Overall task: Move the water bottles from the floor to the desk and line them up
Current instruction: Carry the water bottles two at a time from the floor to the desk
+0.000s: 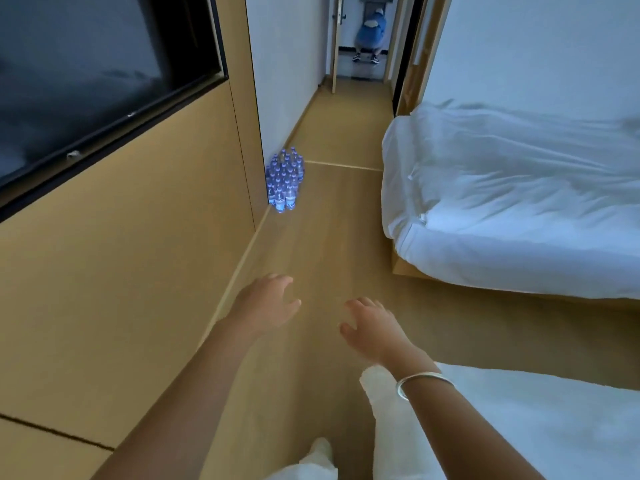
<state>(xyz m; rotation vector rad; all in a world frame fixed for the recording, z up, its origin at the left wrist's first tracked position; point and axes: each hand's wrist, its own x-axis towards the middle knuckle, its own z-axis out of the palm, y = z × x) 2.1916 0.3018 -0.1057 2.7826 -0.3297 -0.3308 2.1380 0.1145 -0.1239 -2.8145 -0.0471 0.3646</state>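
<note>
Several clear water bottles (pixel 284 180) with blue caps and blue labels stand packed together on the wooden floor, against the corner of the wall ahead. My left hand (pixel 266 301) and my right hand (pixel 370 323) are stretched out in front of me over the floor, well short of the bottles. Both hold nothing and their fingers are loosely spread. A silver bangle (pixel 420 382) sits on my right wrist. No desk is in view.
A wood-panelled wall with a dark screen (pixel 86 81) runs along the left. A bed with white bedding (pixel 519 202) stands on the right, and another white bed corner (pixel 554 427) lies near my right arm. A person (pixel 370 34) crouches in the far doorway.
</note>
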